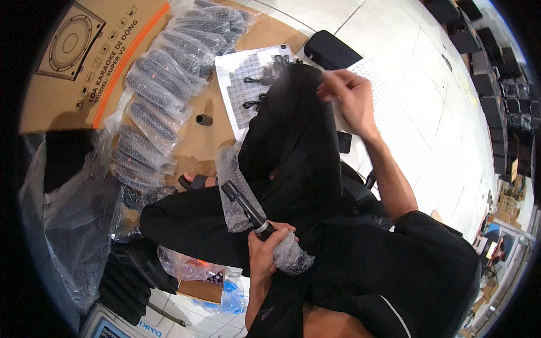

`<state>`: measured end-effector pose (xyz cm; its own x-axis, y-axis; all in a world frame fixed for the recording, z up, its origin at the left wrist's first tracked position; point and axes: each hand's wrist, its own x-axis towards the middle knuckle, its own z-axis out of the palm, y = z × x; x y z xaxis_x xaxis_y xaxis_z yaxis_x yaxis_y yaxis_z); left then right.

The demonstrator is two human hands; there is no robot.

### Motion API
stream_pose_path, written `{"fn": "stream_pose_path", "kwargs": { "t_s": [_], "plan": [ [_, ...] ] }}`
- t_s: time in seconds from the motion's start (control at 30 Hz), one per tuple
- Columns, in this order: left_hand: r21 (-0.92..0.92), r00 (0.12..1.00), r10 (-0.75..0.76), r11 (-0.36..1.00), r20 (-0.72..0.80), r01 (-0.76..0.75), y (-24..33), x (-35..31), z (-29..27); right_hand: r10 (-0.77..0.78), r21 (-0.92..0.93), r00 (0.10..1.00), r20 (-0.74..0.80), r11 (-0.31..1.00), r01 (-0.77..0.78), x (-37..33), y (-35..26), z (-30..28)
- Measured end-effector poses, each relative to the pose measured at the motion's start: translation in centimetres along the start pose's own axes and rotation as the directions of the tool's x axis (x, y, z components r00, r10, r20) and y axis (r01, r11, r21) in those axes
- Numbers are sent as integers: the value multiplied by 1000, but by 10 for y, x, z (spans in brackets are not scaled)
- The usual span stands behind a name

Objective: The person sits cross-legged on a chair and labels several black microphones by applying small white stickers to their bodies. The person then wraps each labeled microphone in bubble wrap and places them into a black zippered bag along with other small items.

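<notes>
Low over my lap, my left hand point(262, 254) is wrapped round a black handheld microphone point(244, 204), held at a slant. Crumpled bubble wrap point(293, 257) covers the end nearer my body, while the far end of the handle is bare. Behind the handle, a strip of bubble wrap point(234, 169) lies along my leg. My right hand point(350, 100) is raised by my right knee, its fingers bent and drawn together. The fingertips are blurred, and I cannot make out what is between them.
A long row of bubble-wrapped microphones point(160, 84) lies on cardboard, next to a small black cylinder point(204, 119). Beyond my knee are a white sheet with short black cables point(228, 70) and a black case point(332, 49). A big carton point(124, 34) stands far left; stacked boxes line the right.
</notes>
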<state>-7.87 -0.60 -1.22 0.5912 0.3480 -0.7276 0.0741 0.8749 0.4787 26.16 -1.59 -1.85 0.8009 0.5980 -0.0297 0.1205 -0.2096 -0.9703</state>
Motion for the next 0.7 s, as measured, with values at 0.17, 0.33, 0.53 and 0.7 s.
{"fn": "stream_pose_path", "kwargs": {
  "t_s": [0.17, 0.33, 0.53, 0.7],
  "plan": [
    [165, 998, 2, 986, 63, -13, 4, 6, 7, 135, -900, 989, -64, 420, -116, 31, 151, -114],
    [211, 996, 37, 976, 76, -52, 9, 5, 12, 352, -981, 928, -121, 102, -166, 6, 187, -100],
    [299, 986, 84, 946, 142, -124, 10, 6, 13, 117, -1000, 993, 5, 6, 4, 3, 142, -87],
    [117, 931, 218, 958, 294, -262, 17, 21, 22, -318, -977, 947, 41, 186, 105, -41, -8, -48]
  ]
}}
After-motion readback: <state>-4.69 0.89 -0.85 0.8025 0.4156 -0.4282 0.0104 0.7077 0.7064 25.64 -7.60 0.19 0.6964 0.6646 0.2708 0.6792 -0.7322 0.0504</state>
